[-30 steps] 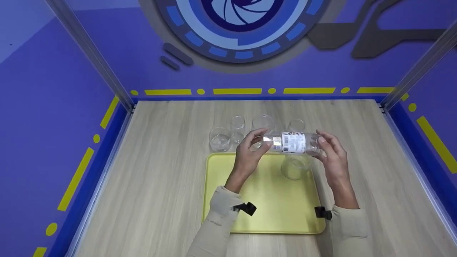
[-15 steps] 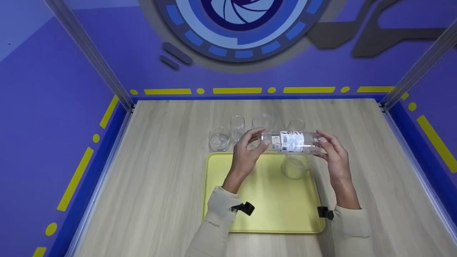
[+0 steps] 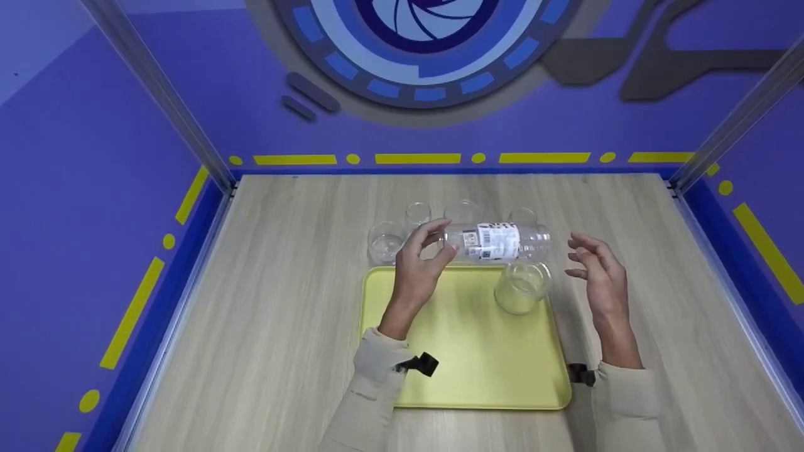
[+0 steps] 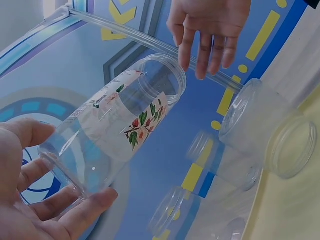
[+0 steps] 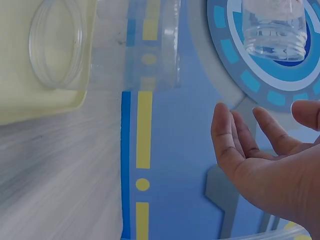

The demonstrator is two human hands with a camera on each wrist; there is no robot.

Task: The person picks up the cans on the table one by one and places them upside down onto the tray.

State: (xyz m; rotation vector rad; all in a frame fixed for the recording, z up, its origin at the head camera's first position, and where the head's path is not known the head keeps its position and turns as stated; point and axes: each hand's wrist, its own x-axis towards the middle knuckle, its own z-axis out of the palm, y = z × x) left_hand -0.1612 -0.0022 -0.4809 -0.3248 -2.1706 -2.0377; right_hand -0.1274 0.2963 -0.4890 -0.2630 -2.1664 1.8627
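My left hand [image 3: 414,273] grips a clear plastic jar [image 3: 499,242] by its base, fingers and thumb spread around the bottom end. The jar lies sideways in the air above the tray's back edge. In the left wrist view its label [image 4: 145,122] carries printed flowers and leaves, and its threaded mouth is uncovered and turned toward my right hand [image 3: 606,282]. That hand is apart from the jar, with loosely bent fingers and nothing in them. Below the jar, a second clear jar [image 3: 521,292] stands on the yellow tray [image 3: 471,364] at its back right corner.
Behind the tray several clear containers stand on the wooden table [image 3: 282,282], among them a short one [image 3: 385,245] at the left and a narrow one [image 3: 418,213]. The held jar partly covers others. Blue printed panels [image 3: 94,188] wall the table's sides and back.
My right hand has let go of the jar's mouth end and moved right. My left hand has carried the jar a little left and toward the back.
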